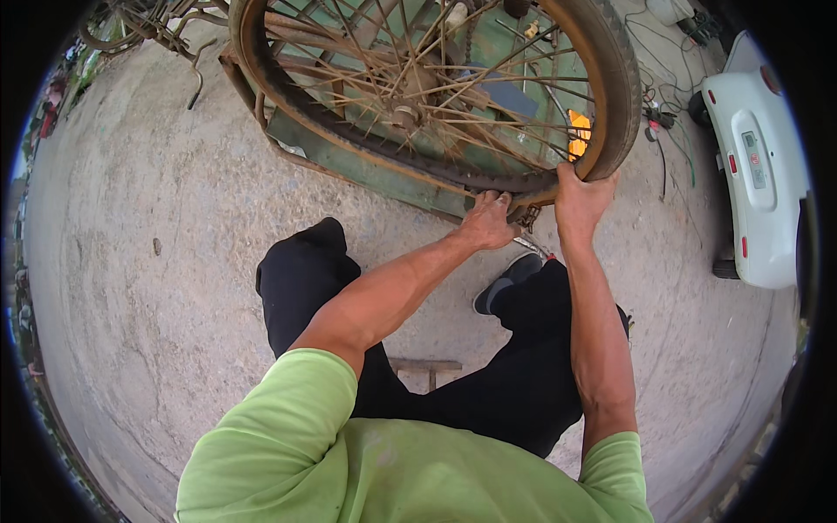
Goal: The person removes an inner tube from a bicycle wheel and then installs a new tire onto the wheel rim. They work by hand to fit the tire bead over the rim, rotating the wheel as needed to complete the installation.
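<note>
A large spoked bicycle wheel with a rusty rim and dark tire [613,96] stands tilted over a green metal cart bed [331,162], its hub [403,116] near the middle. My left hand [491,222] has its fingers curled onto the lower edge of the rim and tire. Just to its right, my right hand [582,196] is wrapped round the tire's lower right curve. A rusty chain [531,218] and a metal bar with a red end [539,250] show beneath my hands, partly hidden. An orange piece [579,133] shows behind the spokes.
My legs [305,279] are spread on the concrete ground [148,288], with a small wooden stool [423,366] between them. A white car [750,200] is at the right, near tangled cables [671,113]. Rusty bicycle parts [148,26] lie at the upper left.
</note>
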`<control>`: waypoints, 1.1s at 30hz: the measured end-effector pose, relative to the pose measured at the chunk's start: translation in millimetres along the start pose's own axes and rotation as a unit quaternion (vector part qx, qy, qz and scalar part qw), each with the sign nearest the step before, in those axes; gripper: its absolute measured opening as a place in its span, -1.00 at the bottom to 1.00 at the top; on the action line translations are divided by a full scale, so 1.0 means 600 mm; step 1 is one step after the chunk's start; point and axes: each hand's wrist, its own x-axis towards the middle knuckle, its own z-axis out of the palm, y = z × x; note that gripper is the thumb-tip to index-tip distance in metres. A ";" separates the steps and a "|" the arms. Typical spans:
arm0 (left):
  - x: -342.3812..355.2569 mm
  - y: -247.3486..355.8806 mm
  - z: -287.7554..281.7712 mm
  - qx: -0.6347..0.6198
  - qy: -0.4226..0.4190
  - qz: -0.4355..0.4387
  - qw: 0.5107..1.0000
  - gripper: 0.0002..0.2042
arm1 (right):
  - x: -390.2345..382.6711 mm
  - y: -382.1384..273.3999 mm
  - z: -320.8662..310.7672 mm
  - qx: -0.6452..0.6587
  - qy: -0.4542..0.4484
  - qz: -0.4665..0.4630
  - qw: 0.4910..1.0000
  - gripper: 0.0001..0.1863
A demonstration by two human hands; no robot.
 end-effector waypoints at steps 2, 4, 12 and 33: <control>0.013 0.009 -0.008 -0.015 -0.004 -0.021 1.000 -0.06 | 0.013 0.004 -0.004 -0.016 -0.001 -0.040 0.999 -0.57; 0.014 0.015 -0.029 -0.051 -0.012 -0.032 0.998 -0.07 | 0.020 0.003 -0.010 -0.023 -0.004 -0.062 0.998 -0.59; -0.019 0.036 -0.068 -0.130 -0.012 0.032 0.991 -0.19 | 0.035 -0.007 -0.018 -0.014 -0.015 -0.054 0.998 -0.55; -0.098 0.239 -0.249 -0.049 -0.012 0.120 0.992 -0.41 | 0.142 -0.204 -0.058 -0.148 -0.110 -0.269 0.945 -0.22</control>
